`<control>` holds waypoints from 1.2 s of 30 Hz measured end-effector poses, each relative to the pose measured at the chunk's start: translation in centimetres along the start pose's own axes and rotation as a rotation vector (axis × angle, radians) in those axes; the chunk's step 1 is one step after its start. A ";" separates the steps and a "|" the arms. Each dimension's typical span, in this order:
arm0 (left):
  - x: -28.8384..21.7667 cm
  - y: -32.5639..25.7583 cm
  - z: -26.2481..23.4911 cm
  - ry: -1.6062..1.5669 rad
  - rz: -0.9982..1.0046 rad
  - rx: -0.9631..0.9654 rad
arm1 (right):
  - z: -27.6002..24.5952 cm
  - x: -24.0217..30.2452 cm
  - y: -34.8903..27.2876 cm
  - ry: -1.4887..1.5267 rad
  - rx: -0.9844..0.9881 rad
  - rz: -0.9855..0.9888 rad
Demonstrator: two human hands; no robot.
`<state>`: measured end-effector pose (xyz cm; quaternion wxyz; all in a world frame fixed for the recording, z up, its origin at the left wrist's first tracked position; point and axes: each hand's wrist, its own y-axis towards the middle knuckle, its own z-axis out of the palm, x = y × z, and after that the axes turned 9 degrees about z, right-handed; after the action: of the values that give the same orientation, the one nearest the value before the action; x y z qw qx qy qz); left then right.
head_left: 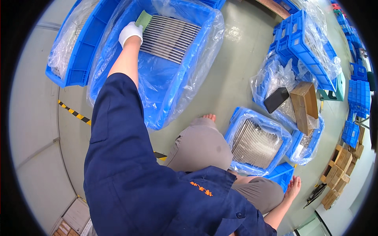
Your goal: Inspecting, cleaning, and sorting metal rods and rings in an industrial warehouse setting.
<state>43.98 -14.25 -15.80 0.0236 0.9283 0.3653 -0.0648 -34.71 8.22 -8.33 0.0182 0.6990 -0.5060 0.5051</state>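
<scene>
My left hand [130, 34], in a white glove, reaches into a large blue crate [214, 19] lined with clear plastic. It is closed on the lower edge of a green pad or folded sheet [144, 19], at the left end of a row of metal rods [170, 36]. The rods are slim and shiny and lie side by side near the far end of the crate. Beside my right knee, my bare right hand [292, 188] hangs with its fingers stretched out and nothing visible in it.
A smaller lined blue crate [285, 137] holding many metal rods [256, 144] stands right of my knees. Beyond it are an open cardboard box [305, 106], a black box [276, 100] and stacked blue crates [311, 43]. Another lined crate [80, 69] stands far left.
</scene>
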 end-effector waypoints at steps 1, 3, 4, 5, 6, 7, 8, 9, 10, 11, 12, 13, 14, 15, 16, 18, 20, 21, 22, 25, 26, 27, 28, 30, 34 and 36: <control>-0.2 -0.6 -0.5 -0.015 0.022 -0.014 | 0.0 0.0 0.0 0.002 0.001 0.001; 0.5 -0.8 -0.1 0.001 0.049 -0.075 | 0.1 -0.1 0.1 0.010 0.008 -0.005; 0.7 -0.9 0.0 0.015 0.077 -0.133 | 0.0 -0.2 0.3 0.012 0.008 -0.003; 0.8 -1.1 -0.1 0.018 0.077 -0.134 | -0.3 -0.3 0.5 0.015 0.014 -0.008; 0.9 -1.4 -0.3 0.013 0.089 -0.163 | -0.3 -0.5 0.7 0.019 0.022 -0.012; 1.1 -1.8 -0.5 0.009 0.100 -0.191 | -0.3 -0.6 0.7 0.019 0.025 -0.009; 1.3 -2.1 -0.8 0.014 0.100 -0.193 | -0.2 -0.6 0.6 0.019 0.028 -0.008; 1.6 -2.3 -1.2 -0.001 0.108 -0.216 | -0.1 -0.7 0.5 0.018 0.032 -0.006; 1.8 -2.5 -1.6 -0.016 0.118 -0.241 | 0.0 -0.8 0.5 0.021 0.038 -0.004; 2.2 -2.6 -1.9 -0.010 0.119 -0.246 | -0.1 -0.9 0.5 0.016 0.033 -0.007; 2.7 -2.6 -2.2 -0.030 0.156 -0.291 | -0.1 -1.1 0.4 0.012 0.028 -0.009; 2.6 -2.7 -2.5 -0.056 0.199 -0.333 | -0.3 -1.2 0.3 0.019 0.025 -0.003; 2.3 -2.9 -3.0 -0.105 0.237 -0.376 | -0.4 -1.3 0.2 0.027 0.020 -0.005; 1.6 -3.2 -3.6 -0.147 0.310 -0.451 | -0.9 -1.4 -0.1 0.040 0.002 -0.004; 0.9 -3.7 -4.3 -0.195 0.389 -0.523 | -1.1 -1.4 -0.1 0.030 0.005 -0.001; -1.4 -5.8 -5.7 -0.264 0.524 -0.572 | -1.7 -0.1 -0.9 0.099 0.100 -0.023; -3.1 -9.2 -8.8 -0.469 0.665 -0.614 | 1.1 2.2 -3.2 0.172 0.078 -0.038; -3.2 -10.3 -9.9 -0.541 0.747 -0.618 | 1.9 2.5 -2.9 0.210 0.161 -0.067; -4.5 -11.9 -10.8 -0.583 0.794 -0.591 | 3.1 3.5 -3.7 0.295 0.175 -0.035; -9.7 -15.8 -12.3 -0.907 1.072 -0.201 | 5.7 5.2 -5.3 0.456 0.315 -0.090; -13.0 -18.1 -13.4 -0.767 1.245 -0.204 | 6.1 5.8 -5.9 0.508 0.378 -0.133; -15.9 -20.4 -14.2 -0.772 1.368 -0.112 | 6.6 6.5 -6.7 0.537 0.424 -0.178; -19.1 -23.0 -13.8 -0.798 1.482 0.004 | 5.9 7.4 -7.3 0.543 0.447 -0.221; -23.4 -26.5 -14.7 -0.631 1.685 0.070 | 6.5 8.6 -8.2 0.603 0.536 -0.287; -29.9 -32.4 -9.1 -0.252 1.922 0.363 | 5.3 8.7 -8.7 0.687 0.595 -0.394; -32.0 -35.1 -4.9 0.120 1.920 0.523 | 4.6 7.5 -8.6 0.735 0.584 -0.351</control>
<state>-2.63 -9.68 -6.45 -0.1576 0.8079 -0.5656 -0.0496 -25.46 4.79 -0.94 0.0835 0.5254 -0.1785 0.8277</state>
